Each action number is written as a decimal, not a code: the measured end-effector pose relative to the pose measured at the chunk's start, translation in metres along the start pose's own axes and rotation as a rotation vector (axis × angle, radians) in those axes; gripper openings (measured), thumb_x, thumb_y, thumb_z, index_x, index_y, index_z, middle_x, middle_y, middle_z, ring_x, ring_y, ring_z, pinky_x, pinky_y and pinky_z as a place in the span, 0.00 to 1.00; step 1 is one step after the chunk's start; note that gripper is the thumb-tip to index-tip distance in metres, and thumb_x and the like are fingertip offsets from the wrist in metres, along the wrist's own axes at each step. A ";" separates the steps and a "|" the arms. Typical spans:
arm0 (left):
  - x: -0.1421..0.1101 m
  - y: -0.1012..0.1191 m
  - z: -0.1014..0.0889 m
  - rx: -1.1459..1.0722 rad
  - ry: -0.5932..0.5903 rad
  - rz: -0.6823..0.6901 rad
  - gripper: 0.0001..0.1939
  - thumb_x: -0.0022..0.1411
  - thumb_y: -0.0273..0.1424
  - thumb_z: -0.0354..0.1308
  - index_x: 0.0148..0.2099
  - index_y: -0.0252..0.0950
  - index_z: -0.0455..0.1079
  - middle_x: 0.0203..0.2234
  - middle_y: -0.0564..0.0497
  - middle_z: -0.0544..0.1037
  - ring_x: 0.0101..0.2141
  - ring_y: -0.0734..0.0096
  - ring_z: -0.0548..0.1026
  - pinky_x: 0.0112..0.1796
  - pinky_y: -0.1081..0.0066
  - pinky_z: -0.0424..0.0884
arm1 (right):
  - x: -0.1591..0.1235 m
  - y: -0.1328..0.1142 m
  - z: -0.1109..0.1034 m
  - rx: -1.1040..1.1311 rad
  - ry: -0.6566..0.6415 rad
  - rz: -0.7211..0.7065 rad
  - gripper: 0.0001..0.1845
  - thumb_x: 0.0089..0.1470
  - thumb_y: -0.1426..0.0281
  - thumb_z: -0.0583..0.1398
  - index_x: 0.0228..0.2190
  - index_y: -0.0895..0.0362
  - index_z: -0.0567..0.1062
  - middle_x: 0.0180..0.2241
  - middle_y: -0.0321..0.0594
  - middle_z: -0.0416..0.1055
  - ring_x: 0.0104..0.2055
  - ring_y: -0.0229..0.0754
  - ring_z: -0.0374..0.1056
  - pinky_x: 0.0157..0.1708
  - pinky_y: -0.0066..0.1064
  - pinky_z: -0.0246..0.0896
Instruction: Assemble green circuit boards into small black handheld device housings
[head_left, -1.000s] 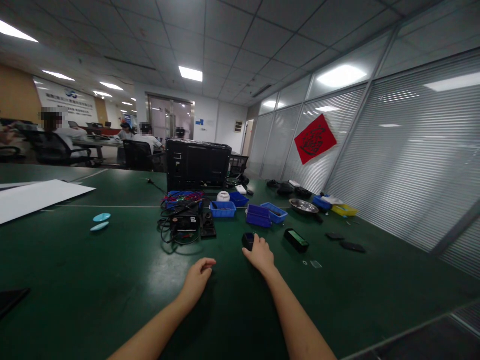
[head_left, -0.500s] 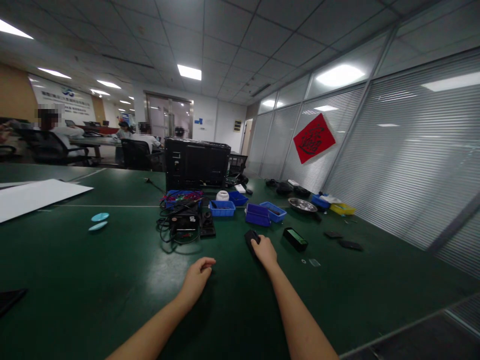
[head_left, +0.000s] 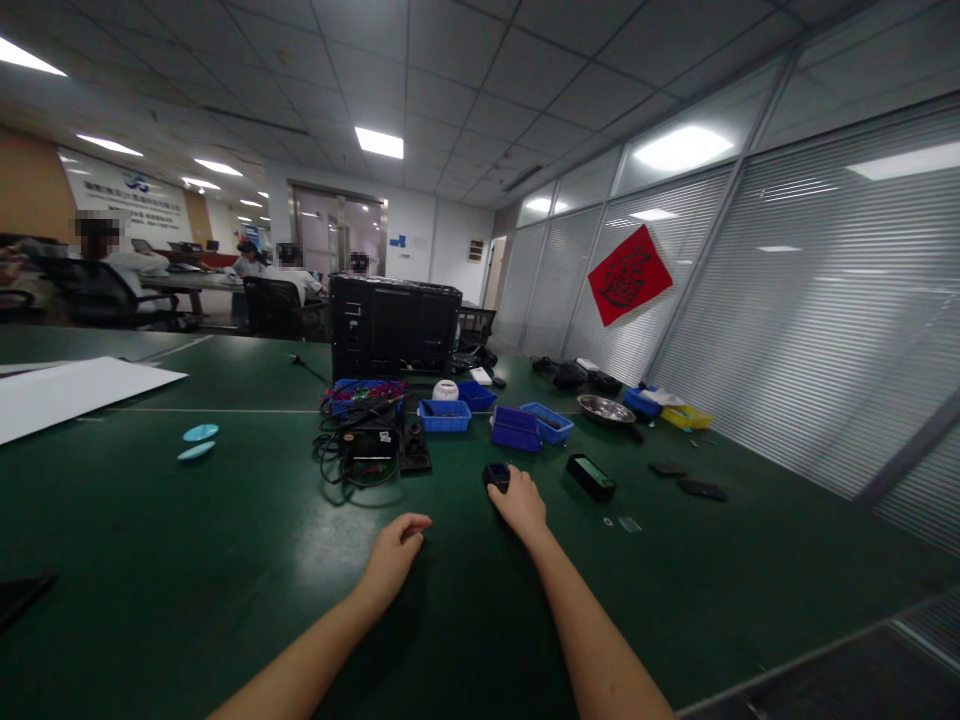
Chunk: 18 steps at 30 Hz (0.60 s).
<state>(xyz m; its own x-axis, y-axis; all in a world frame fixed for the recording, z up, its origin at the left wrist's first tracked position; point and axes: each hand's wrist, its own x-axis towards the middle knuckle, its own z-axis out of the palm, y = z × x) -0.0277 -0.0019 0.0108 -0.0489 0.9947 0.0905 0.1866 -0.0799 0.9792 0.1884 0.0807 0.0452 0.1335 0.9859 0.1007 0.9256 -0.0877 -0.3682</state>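
Note:
My right hand [head_left: 521,503] has its fingers around a small black box-shaped object [head_left: 496,476], low over the green table or touching it. Part of the object is covered by my fingers, and its exact kind does not show. To the left, my left hand [head_left: 399,548] is held near the tabletop with nothing in it, thumb and fingers loosely bent and a little apart. A black rectangular case with a green inner face [head_left: 591,477] lies right of my right hand. Beyond it are a dark blue bin [head_left: 516,428] and a lighter blue bin [head_left: 549,424].
A soldering-station-like black unit with tangled cables [head_left: 365,445] sits ahead on the left. Behind stand a large black computer case [head_left: 396,325] and a baseball [head_left: 445,390]. A metal bowl [head_left: 604,410], flat dark pieces [head_left: 702,489] and light-blue shells [head_left: 200,433] also lie on the table [head_left: 225,560].
My right hand has moved slightly left, and the black object in it has turned, showing its upper face differently. My left hand stays where it was.

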 end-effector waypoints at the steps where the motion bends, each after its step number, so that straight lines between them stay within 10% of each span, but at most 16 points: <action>1: 0.000 0.000 0.000 0.002 -0.001 -0.003 0.14 0.47 0.30 0.51 0.37 0.34 0.71 0.34 0.47 0.77 0.37 0.64 0.74 0.42 0.65 0.67 | 0.000 0.000 0.000 0.000 -0.012 0.004 0.33 0.48 0.55 0.52 0.53 0.58 0.57 0.48 0.50 0.60 0.49 0.51 0.59 0.39 0.38 0.60; 18: 0.000 -0.002 0.000 -0.017 -0.005 -0.006 0.14 0.46 0.30 0.51 0.37 0.34 0.71 0.34 0.47 0.76 0.37 0.64 0.73 0.42 0.66 0.66 | -0.004 -0.005 -0.005 -0.024 -0.047 0.022 0.24 0.48 0.59 0.53 0.44 0.60 0.64 0.43 0.51 0.65 0.44 0.50 0.64 0.36 0.36 0.60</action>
<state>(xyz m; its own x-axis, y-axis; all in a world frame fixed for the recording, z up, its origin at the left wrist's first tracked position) -0.0277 -0.0014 0.0090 -0.0450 0.9955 0.0838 0.1697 -0.0750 0.9826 0.1846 0.0765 0.0511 0.1377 0.9893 0.0487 0.9307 -0.1125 -0.3480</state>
